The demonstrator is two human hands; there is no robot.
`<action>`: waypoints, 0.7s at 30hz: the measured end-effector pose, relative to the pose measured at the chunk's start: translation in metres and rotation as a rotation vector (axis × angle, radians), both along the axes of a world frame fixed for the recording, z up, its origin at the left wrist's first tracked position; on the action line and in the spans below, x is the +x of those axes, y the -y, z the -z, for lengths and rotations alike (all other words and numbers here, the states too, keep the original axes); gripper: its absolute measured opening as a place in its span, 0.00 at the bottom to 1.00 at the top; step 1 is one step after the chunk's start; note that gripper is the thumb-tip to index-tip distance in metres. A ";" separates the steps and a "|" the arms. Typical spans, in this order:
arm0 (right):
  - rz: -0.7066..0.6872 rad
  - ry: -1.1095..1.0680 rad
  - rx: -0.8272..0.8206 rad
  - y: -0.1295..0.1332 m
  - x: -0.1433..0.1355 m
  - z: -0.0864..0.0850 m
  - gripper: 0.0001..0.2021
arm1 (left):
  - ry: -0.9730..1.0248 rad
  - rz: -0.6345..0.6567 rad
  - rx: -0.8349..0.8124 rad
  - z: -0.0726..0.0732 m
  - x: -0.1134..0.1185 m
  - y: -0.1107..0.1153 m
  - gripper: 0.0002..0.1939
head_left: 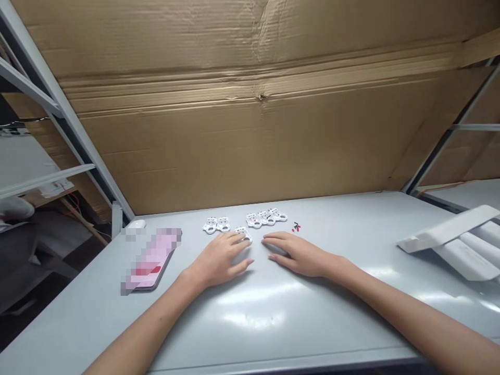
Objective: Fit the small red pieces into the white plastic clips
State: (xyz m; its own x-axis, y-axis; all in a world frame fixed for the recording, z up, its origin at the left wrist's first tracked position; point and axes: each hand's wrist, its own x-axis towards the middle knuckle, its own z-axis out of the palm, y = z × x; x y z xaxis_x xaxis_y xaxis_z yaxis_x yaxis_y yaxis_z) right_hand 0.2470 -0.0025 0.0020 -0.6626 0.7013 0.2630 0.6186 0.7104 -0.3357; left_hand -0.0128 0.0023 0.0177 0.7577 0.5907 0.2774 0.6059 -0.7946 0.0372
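Note:
My left hand (225, 259) rests with fingers apart at the middle of the grey table, its fingertips over the near side of a small white plastic part (242, 233). To its right, my right hand (299, 254) lies low with spread fingers and holds nothing. Behind my left hand sit two similar white parts (216, 225) with round rings. Another group of three white parts (266, 217) lies behind the gap between my hands. Several tiny red and black pieces (296, 227) are just behind my right hand.
A pink phone-like object (156, 259), partly pixelated, lies at the left, with a small white object (136, 224) behind it. White stacked pieces (457, 242) stand at the right. Cardboard (250, 146) and metal posts close off the back of the table (351, 219).

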 end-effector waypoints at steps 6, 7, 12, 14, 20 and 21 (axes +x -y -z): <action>0.001 0.012 -0.013 0.000 -0.001 -0.001 0.20 | -0.129 -0.105 -0.064 0.003 0.004 0.004 0.30; 0.003 0.010 -0.014 0.000 -0.001 -0.001 0.20 | -0.147 -0.117 -0.073 0.003 0.002 0.001 0.31; 0.015 -0.008 -0.018 0.001 -0.001 0.001 0.20 | -0.185 -0.107 -0.122 0.004 -0.011 -0.018 0.30; 0.016 -0.006 -0.012 0.000 -0.001 0.001 0.20 | -0.178 -0.119 -0.142 0.005 -0.015 -0.024 0.30; 0.036 -0.016 0.030 -0.003 -0.005 0.007 0.22 | -0.131 -0.182 -0.179 0.008 -0.016 -0.028 0.30; 0.039 -0.027 0.040 -0.005 -0.005 0.008 0.23 | -0.126 -0.183 -0.188 0.008 -0.016 -0.027 0.30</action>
